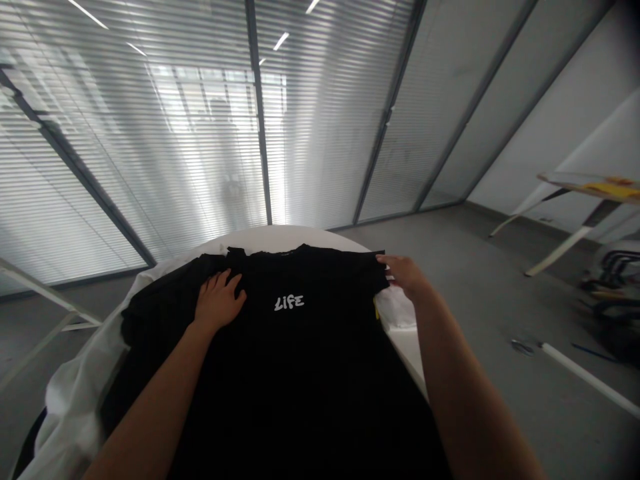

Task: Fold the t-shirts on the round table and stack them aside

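Note:
A black T-shirt [310, 373] with the white word "LIFE" on its chest lies spread over a white table [280, 235], collar at the far side. My left hand [220, 303] rests flat on the shirt near its left shoulder, fingers spread. At the end of the right sleeve, my right hand [404, 273] pinches the cloth between thumb and fingers; the thumb is partly hidden. More dark cloth [160, 300] lies bunched to the left, and I cannot tell whether it is a separate garment.
White cloth [75, 393] hangs over the table's left side. A white bundle [397, 308] sits under the right sleeve. Glass partitions with blinds [320, 120] stand behind. Another table [575, 183] is at the far right, with a white pole [590, 377] nearer on the floor side.

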`<state>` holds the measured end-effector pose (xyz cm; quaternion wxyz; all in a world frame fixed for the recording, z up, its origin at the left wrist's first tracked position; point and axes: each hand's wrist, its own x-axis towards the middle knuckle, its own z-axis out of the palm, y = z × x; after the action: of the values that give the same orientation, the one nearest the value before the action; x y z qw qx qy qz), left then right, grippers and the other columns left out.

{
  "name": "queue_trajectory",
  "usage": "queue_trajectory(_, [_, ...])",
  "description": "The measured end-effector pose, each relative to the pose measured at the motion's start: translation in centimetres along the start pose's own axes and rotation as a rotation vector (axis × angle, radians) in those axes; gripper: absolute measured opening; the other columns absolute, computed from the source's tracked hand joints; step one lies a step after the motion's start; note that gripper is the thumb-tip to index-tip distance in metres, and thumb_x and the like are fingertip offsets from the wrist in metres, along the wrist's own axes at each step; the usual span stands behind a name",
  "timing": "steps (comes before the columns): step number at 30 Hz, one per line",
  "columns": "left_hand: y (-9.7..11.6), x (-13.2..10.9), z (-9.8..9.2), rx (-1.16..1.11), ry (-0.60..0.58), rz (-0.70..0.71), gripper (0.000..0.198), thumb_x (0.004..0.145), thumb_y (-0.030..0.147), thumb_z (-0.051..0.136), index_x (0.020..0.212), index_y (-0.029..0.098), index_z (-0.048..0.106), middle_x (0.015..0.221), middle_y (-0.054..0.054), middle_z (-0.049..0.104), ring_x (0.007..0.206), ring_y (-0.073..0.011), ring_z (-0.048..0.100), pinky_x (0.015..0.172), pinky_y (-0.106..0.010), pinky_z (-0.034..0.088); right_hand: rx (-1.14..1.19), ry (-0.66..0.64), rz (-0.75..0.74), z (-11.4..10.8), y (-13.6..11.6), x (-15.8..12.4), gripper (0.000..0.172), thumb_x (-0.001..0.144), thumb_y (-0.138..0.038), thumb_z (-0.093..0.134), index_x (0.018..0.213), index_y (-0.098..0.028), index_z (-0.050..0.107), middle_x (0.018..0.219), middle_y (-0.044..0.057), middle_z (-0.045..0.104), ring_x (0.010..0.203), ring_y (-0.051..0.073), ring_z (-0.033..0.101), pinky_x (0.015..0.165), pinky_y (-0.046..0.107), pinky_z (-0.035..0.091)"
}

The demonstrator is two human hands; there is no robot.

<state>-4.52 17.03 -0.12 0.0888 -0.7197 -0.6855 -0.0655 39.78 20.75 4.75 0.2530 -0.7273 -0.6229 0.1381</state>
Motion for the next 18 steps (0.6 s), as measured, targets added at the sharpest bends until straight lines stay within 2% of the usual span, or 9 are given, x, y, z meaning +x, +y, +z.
queue_trajectory(2, [-0.1,0.0,0.1,-0.002,0.003,0.005,0.053,0.090,0.044,0.041,0.138,0.024,0.053,0.148,-0.010,0.044,0.135,-0.0312,0.039,0.111,-0.048,0.028,0.174,-0.047,0.117,-0.2,-0.4,-0.5,0.034,0.090,-0.021,0.047,0.116,-0.017,0.067,0.097,0.011,0.073,0.077,0.019,0.071,0.063,0.027,0.058])
queue_trajectory(5, [-0.1,0.0,0.2,-0.002,0.004,0.008,0.053,0.091,0.045,0.040,0.137,0.024,0.053,0.148,-0.010,0.044,0.135,-0.0311,0.039,0.111,-0.048,0.028,0.423,-0.110,0.288,-0.6,-1.4,-1.1,0.039,0.084,-0.016,0.055,0.122,-0.012,0.063,0.089,0.011,0.073,0.071,0.017,0.069,0.058,0.025,0.057])
queue_trajectory(8, [-0.1,0.1,0.1,0.002,-0.004,0.002,0.053,0.091,0.045,0.040,0.138,0.025,0.053,0.148,-0.010,0.044,0.136,-0.0309,0.038,0.111,-0.047,0.028,0.471,-0.118,0.327,-1.1,-2.1,-1.4,0.048,0.078,-0.011,0.059,0.127,-0.008,0.060,0.083,0.010,0.072,0.068,0.017,0.068,0.057,0.025,0.057])
queue_trajectory(10, [0.0,0.0,0.0,0.005,-0.010,-0.002,0.053,0.091,0.045,0.040,0.138,0.025,0.053,0.148,-0.010,0.044,0.136,-0.0308,0.038,0.111,-0.047,0.028,0.373,-0.102,0.225,-1.4,-2.4,-1.4,0.052,0.076,-0.011,0.060,0.128,-0.008,0.059,0.090,0.012,0.072,0.068,0.019,0.068,0.058,0.028,0.058])
queue_trajectory(12, [0.1,0.0,-0.1,0.007,-0.008,0.000,0.053,0.091,0.045,0.040,0.138,0.025,0.053,0.149,-0.010,0.044,0.135,-0.0308,0.039,0.111,-0.047,0.028,0.258,-0.076,0.087,-1.6,-2.8,-1.4,0.053,0.074,-0.011,0.061,0.128,-0.011,0.062,0.107,0.013,0.071,0.074,0.022,0.069,0.064,0.031,0.059])
queue_trajectory(15, [0.1,0.0,-0.1,0.009,0.000,0.002,0.053,0.091,0.045,0.040,0.138,0.025,0.053,0.148,-0.010,0.044,0.135,-0.0311,0.039,0.110,-0.048,0.029,0.150,-0.044,-0.123,-1.1,-4.2,-1.6,0.052,0.076,-0.012,0.060,0.128,-0.016,0.063,0.131,0.012,0.060,0.098,0.026,0.067,0.086,0.033,0.055])
queue_trajectory(18, [0.0,0.1,0.1,0.007,-0.006,-0.001,0.054,0.090,0.046,0.040,0.138,0.025,0.053,0.148,-0.010,0.044,0.135,-0.0315,0.038,0.110,-0.048,0.029,0.028,-0.107,-0.465,0.5,-6.0,-2.5,0.054,0.078,-0.010,0.055,0.132,-0.015,0.060,0.140,0.012,0.051,0.123,0.025,0.053,0.107,0.035,0.040])
